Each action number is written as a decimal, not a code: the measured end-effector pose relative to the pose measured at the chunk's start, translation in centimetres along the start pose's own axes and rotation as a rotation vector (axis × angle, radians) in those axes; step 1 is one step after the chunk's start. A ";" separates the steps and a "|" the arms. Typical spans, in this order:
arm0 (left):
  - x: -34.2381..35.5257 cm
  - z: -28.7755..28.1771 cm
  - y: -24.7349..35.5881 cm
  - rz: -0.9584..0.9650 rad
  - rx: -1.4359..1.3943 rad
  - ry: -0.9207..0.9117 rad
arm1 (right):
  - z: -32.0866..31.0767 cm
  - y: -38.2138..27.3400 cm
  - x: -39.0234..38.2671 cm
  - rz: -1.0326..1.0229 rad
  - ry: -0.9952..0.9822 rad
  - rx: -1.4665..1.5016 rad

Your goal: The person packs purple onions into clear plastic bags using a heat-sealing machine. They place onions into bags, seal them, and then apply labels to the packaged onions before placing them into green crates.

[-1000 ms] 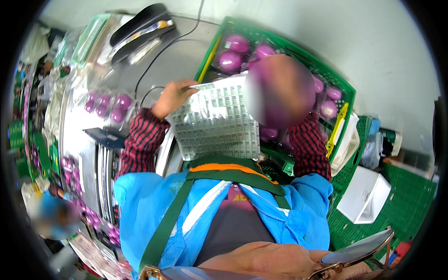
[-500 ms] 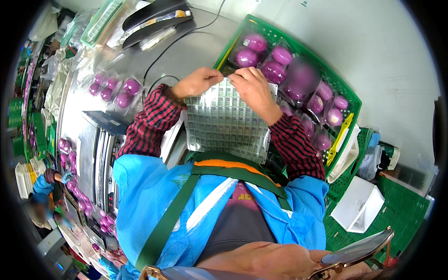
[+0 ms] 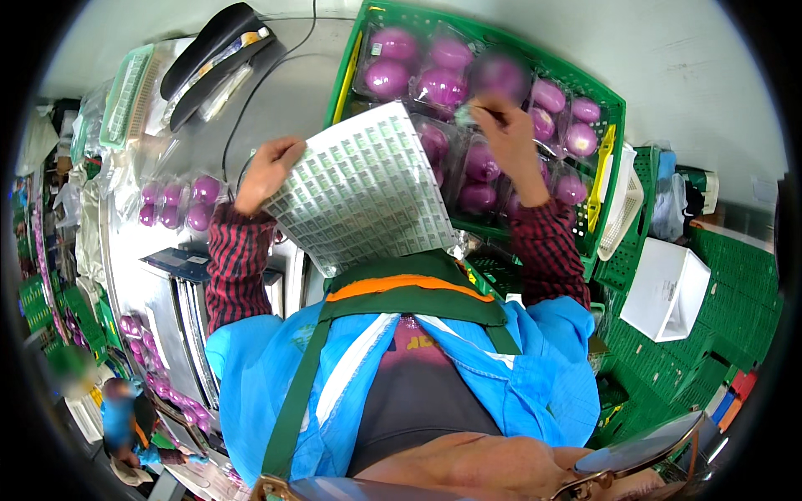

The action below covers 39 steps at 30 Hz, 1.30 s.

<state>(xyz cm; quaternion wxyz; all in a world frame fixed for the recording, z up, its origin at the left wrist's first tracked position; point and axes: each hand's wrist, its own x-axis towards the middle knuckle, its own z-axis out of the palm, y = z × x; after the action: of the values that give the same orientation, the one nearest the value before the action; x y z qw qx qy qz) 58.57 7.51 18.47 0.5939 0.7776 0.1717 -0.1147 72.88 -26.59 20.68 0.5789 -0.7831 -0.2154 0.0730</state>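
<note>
My left hand [image 3: 272, 173] is closed on the upper left edge of a large sheet of stickers [image 3: 368, 188], white with many small green-and-grey labels in rows. The sheet is tilted, its lower edge close to my apron [image 3: 401, 288]. Over the green crate [image 3: 616, 125], my right hand [image 3: 511, 142] has its fingertips pinched on a small pale green sticker [image 3: 464, 115], partly blurred. Under and around that hand are clear packs of purple onions [image 3: 443, 86]; one pack at the crate's far left bears a small label. The hand and sheet hide some packs.
More packed purple onions [image 3: 171, 204] lie on the metal table [image 3: 276, 92] at left, near a black holder [image 3: 209, 63] and a cable. A dark flat device [image 3: 177, 264] sits lower left. A white bin [image 3: 666, 290] stands on green crates at right. Another person [image 3: 121, 417] works far left.
My right hand has left the sheet's top edge and moved right over the crate with a small sticker. The left hand has moved left and lower, and the sheet has tilted.
</note>
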 end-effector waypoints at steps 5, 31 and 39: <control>-0.4 -0.9 -2.7 -0.028 -0.081 0.055 | -4.1 5.6 -3.9 0.255 -0.063 -0.040; 0.5 0.4 -2.7 0.066 0.004 0.067 | -2.6 8.9 -3.6 -0.123 -0.218 -0.560; -1.2 -0.6 -3.0 0.043 -0.044 0.040 | -9.7 9.7 -5.3 0.152 0.325 0.039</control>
<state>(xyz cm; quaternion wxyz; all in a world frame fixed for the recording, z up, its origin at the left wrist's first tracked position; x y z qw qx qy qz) 56.18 8.68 16.42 0.6096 0.7700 0.1693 -0.0823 74.14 -39.59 13.95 0.6141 -0.7871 -0.0577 -0.0071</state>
